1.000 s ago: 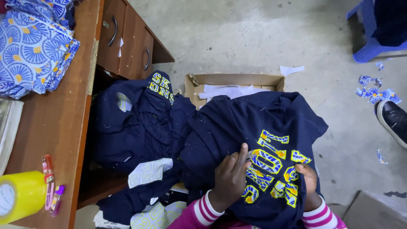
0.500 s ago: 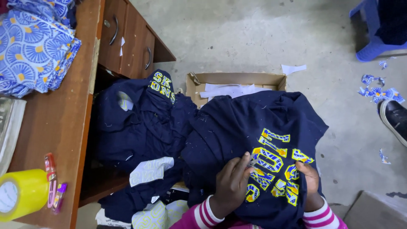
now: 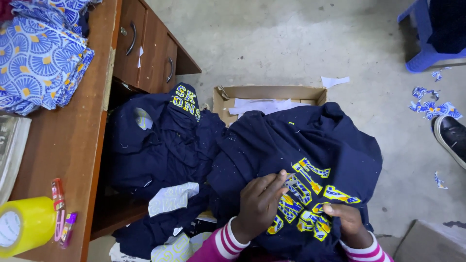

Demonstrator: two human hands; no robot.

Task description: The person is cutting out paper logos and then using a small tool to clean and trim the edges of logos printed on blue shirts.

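An open brown cardboard box (image 3: 270, 95) sat on the floor just past the dark garment, flaps up, white paper sheets (image 3: 264, 106) lying inside. A second cardboard corner (image 3: 429, 240) poked in at lower right. A white printed transfer sheet (image 3: 172, 198) lay on the navy pile. No screens showed.

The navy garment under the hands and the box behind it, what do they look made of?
Navy garment: soft matte knit fabric, likely cotton blend; it creases and holds lint. Its yellow lettering looks like patterned cloth appliqué. Box: plain brown cardboard, raw folded edges.
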